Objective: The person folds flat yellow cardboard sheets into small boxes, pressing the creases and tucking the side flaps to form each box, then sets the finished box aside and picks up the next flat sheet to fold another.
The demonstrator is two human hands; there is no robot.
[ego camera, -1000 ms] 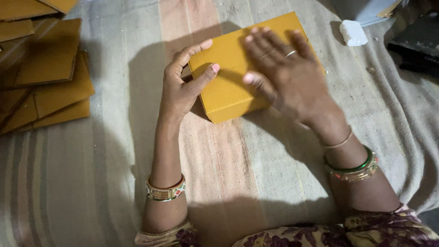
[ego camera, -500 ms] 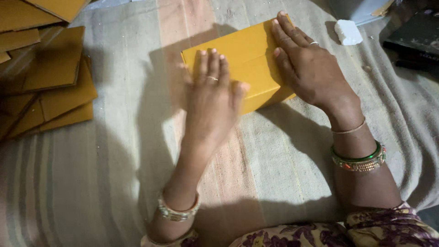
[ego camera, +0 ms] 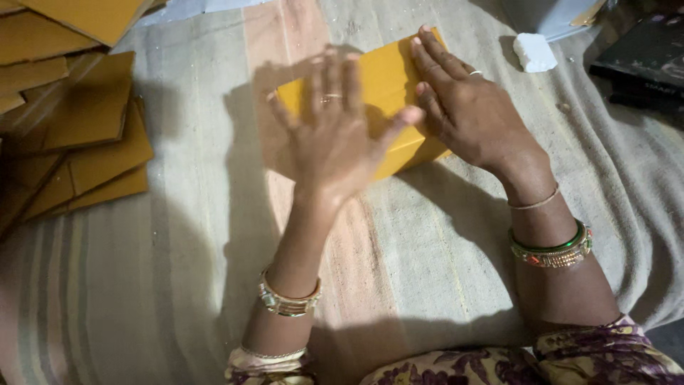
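Cardboard of a mustard-yellow colour, folded into a flat box (ego camera: 388,85), is laid on a striped cloth (ego camera: 427,271) at about twelve o'clock from the person. The box is pressed from above by both hands. The left hand (ego camera: 331,146) is spread flat over its nearer left part, fingers splayed wide and blurred, with nothing gripped. The right hand (ego camera: 470,114) is laid flat on the box's right end at about one o'clock, fingers straight and close together, palm down, nothing clasped. A stack of similar yellow flat pieces (ego camera: 78,142) is seen at ten o'clock, well apart from the box. A small white block (ego camera: 534,51) is seen at two o'clock, beside a dark box (ego camera: 645,64).
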